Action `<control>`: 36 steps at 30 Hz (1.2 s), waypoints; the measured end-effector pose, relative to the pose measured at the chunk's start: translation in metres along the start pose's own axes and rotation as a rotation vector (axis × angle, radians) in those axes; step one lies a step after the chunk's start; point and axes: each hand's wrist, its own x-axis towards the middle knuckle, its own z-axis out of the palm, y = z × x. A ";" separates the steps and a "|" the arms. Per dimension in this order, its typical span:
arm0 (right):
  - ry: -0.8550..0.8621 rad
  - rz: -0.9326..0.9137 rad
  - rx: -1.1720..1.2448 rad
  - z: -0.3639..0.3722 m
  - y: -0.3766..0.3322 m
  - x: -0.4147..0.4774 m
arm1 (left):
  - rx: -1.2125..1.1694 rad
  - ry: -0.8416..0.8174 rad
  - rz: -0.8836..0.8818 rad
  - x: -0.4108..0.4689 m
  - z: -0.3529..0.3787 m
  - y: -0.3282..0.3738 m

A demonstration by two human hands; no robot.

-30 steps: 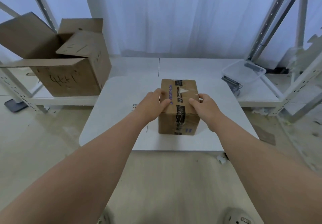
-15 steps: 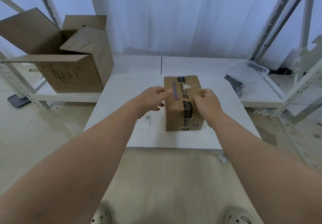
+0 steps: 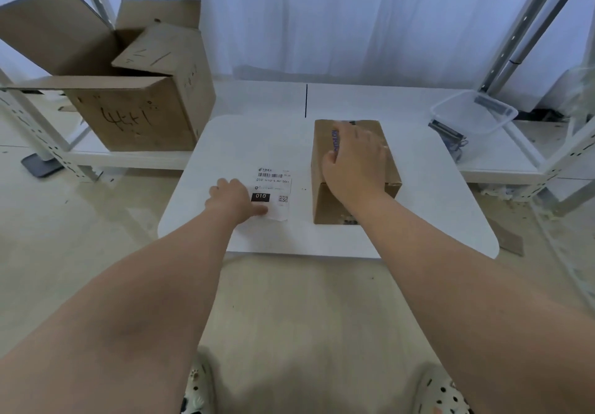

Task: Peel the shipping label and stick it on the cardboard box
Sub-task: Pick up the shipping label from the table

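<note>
Label (image 3: 274, 190): lies flat on the white table (image 3: 225, 143), just left of the box, printed side up.
Box (image 3: 325, 203): stands closed on the table, tape along its top.
Left hand (image 3: 236, 196): rests on the label's left edge, thumb along its near corner; fingers tucked under, so I cannot tell if they pinch it.
Right hand (image 3: 357, 162): lies flat on the box top, fingers straight, grasping nothing.
Left shelf: big open carton (image 3: 128, 117).
Right shelf: clear tub (image 3: 473, 114).

two cardboard boxes (image 3: 328, 204) (image 3: 135, 117), one label (image 3: 273, 185), one plastic tub (image 3: 473, 114).
</note>
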 end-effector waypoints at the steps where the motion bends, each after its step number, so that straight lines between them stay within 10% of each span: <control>1: -0.010 -0.009 -0.012 0.001 -0.004 0.000 | -0.022 -0.009 -0.001 0.000 0.001 0.004; 36: -0.050 -0.057 0.013 0.004 0.002 -0.006 | -0.064 -0.250 0.018 -0.005 -0.004 0.000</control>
